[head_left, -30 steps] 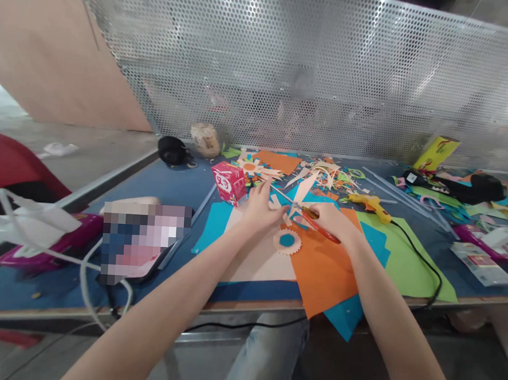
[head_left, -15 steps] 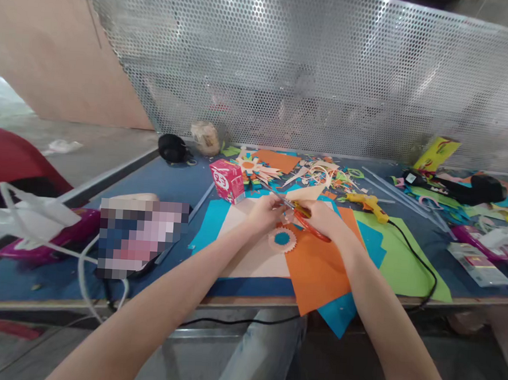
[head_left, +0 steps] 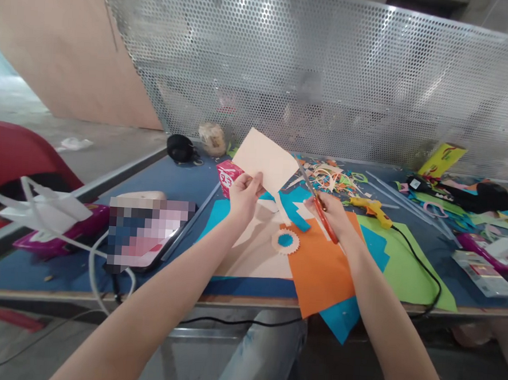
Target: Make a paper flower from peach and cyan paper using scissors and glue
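We sit at the blue bench (head_left: 145, 177), where a wide pale sheet (head_left: 253, 261) lies beside an orange sheet (head_left: 324, 274). Above the pale sheet, held off the bench, is a cream piece (head_left: 267, 159) of paper, pinched by its near edge between the thumb and fingers of our left hand (head_left: 245, 198). Our right hand (head_left: 335, 211) is wrapped around the handles of the scissors (head_left: 325, 215), blades angled toward the piece's right corner; whether they are parted or touching it, we cannot tell. For clean work, we'd want a light pinch that doesn't crease, the paper turned rather than the blades, and left fingertips well off the blade line. The toothed ring (head_left: 285, 251) below, between our forearms, deserves wrist clearance.
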{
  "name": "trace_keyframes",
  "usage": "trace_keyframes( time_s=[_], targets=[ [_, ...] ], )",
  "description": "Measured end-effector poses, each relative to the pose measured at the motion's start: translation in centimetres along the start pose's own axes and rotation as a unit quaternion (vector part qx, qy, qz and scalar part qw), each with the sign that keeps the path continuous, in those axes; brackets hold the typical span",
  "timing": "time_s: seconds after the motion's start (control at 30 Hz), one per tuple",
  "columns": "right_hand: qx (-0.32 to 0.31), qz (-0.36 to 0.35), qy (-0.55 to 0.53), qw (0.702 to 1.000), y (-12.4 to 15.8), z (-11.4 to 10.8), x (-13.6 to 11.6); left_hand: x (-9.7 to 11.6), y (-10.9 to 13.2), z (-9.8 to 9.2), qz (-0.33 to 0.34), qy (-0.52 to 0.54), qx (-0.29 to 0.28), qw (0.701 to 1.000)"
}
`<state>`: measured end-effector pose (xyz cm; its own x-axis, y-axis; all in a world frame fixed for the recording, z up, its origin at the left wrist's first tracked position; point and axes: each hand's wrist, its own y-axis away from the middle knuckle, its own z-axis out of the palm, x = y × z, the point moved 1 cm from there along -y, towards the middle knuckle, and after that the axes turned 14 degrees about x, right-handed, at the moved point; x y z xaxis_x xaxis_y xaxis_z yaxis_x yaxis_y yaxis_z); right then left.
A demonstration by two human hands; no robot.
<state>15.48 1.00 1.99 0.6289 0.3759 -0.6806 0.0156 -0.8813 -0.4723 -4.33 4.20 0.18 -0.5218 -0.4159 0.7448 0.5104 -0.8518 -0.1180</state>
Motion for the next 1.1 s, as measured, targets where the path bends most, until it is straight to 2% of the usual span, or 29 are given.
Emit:
trace_keyframes(
  time_s=[0.27,0.4,0.6,0.77,1.0,1.1],
  targets=[
    [-0.097,0.018,0.105,0.990,0.3,-0.2,0.1,1.2,-0.3,-0.1,0.038,0.003,0.060,0.997],
    [-0.117,0.013,0.102,0.988,0.7,-0.2,-0.2,1.3,0.0,0.1,0.037,-0.009,0.062,0.997],
    [-0.127,0.063,0.053,0.989,1.0,0.0,-0.4,0.8,0.7,0.3,0.045,-0.072,0.008,0.996],
    [-0.109,0.042,0.064,0.991,0.8,0.1,-0.4,0.6,1.0,0.4,0.070,-0.109,-0.042,0.991],
    [-0.082,0.045,0.074,0.993,0.3,0.0,0.1,0.6,1.0,0.4,0.047,-0.121,-0.108,0.986],
    [-0.083,0.062,0.059,0.993,0.1,-0.3,0.2,0.7,1.0,0.5,0.059,-0.110,-0.101,0.987]
  ],
)
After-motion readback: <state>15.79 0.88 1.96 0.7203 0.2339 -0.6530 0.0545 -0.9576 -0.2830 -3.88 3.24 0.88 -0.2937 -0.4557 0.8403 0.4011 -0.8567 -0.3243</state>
